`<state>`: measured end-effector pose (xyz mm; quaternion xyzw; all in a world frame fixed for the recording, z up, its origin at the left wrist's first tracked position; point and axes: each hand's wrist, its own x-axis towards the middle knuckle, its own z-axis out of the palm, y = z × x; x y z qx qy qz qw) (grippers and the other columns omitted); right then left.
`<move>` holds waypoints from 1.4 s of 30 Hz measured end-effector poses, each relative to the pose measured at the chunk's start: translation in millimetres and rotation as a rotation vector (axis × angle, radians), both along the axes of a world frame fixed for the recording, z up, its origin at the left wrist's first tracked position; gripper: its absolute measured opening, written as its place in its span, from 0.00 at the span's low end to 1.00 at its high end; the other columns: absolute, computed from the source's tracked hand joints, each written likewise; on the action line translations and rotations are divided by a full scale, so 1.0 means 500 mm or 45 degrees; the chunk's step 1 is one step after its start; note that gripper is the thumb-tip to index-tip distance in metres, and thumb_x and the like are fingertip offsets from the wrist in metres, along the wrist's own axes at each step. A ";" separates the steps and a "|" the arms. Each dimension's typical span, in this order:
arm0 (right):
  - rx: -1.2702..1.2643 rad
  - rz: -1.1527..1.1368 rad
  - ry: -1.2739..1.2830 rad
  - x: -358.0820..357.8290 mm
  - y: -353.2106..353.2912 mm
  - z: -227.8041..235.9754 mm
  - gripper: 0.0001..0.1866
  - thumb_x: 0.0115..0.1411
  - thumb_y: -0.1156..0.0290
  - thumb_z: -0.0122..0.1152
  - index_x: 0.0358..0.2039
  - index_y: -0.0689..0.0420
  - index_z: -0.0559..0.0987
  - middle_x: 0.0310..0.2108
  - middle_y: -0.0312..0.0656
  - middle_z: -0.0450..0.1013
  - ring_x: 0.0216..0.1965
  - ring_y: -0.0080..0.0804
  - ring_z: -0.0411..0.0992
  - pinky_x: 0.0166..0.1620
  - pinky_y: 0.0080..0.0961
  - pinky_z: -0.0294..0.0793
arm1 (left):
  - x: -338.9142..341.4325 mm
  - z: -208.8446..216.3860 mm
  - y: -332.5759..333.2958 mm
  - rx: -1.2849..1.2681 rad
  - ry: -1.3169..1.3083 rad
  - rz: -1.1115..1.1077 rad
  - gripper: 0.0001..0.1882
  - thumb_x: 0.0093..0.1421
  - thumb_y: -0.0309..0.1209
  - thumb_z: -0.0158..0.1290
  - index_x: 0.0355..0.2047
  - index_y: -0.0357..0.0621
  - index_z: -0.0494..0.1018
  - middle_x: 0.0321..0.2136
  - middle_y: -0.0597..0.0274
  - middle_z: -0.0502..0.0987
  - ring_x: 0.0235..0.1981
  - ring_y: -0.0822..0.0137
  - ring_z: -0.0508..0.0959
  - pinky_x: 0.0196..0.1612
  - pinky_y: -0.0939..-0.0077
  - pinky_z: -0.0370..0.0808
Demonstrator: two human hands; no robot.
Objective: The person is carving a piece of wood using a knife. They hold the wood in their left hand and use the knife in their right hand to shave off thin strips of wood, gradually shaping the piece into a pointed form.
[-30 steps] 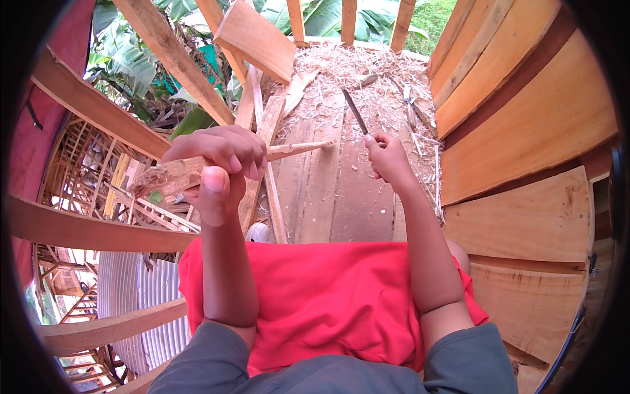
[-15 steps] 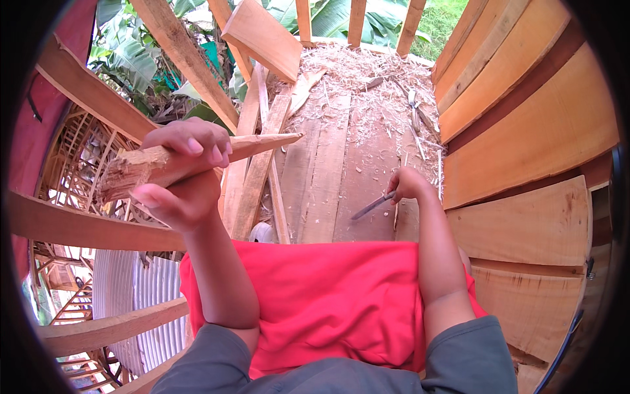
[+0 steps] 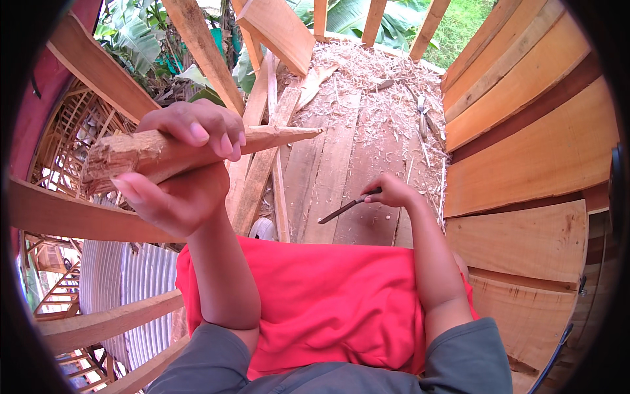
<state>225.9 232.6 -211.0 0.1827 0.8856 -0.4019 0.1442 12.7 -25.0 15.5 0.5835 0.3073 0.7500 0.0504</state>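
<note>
A person's left hand [image 3: 190,200] wraps around the thick part of a pointed wooden stake [image 3: 154,156], held raised at the left with its rough butt outward and its sharpened tip toward the right. The right hand [image 3: 392,192] closes on the handle of a knife [image 3: 340,211], blade apart from the stake, above a shaving-strewn plank floor [image 3: 336,154].

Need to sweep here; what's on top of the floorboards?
Mainly wood shavings, thickest at the far end. Thick shavings hide the floorboards beneath; the knife, right hand and red cloth block other parts.
</note>
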 end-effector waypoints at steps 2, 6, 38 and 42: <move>0.105 -0.112 -0.012 -0.011 -0.014 -0.020 0.13 0.56 0.64 0.66 0.39 0.56 0.82 0.32 0.46 0.79 0.35 0.39 0.77 0.40 0.34 0.74 | -0.002 0.000 0.001 -0.004 0.016 -0.006 0.34 0.62 0.65 0.30 0.36 0.44 0.66 0.25 0.59 0.68 0.24 0.65 0.66 0.32 0.67 0.66; 0.488 -0.794 0.119 -0.031 -0.010 -0.029 0.12 0.58 0.61 0.62 0.38 0.53 0.83 0.32 0.45 0.79 0.35 0.42 0.77 0.39 0.37 0.74 | 0.001 0.005 0.001 0.019 -0.023 -0.030 0.35 0.62 0.65 0.30 0.35 0.42 0.66 0.24 0.58 0.68 0.24 0.64 0.67 0.32 0.67 0.67; 0.180 -0.734 0.106 0.047 0.108 -0.022 0.12 0.51 0.74 0.69 0.38 0.53 0.84 0.34 0.43 0.80 0.37 0.31 0.78 0.44 0.29 0.75 | 0.001 0.007 -0.008 0.005 -0.083 0.004 0.32 0.63 0.61 0.30 0.35 0.42 0.67 0.24 0.57 0.68 0.23 0.64 0.66 0.31 0.66 0.66; 0.048 -0.066 -0.256 0.059 0.104 -0.024 0.15 0.48 0.72 0.71 0.39 0.52 0.84 0.36 0.42 0.80 0.38 0.32 0.78 0.45 0.29 0.74 | 0.000 0.003 -0.004 0.002 -0.096 -0.014 0.32 0.64 0.61 0.30 0.35 0.42 0.67 0.24 0.57 0.68 0.23 0.64 0.66 0.31 0.66 0.66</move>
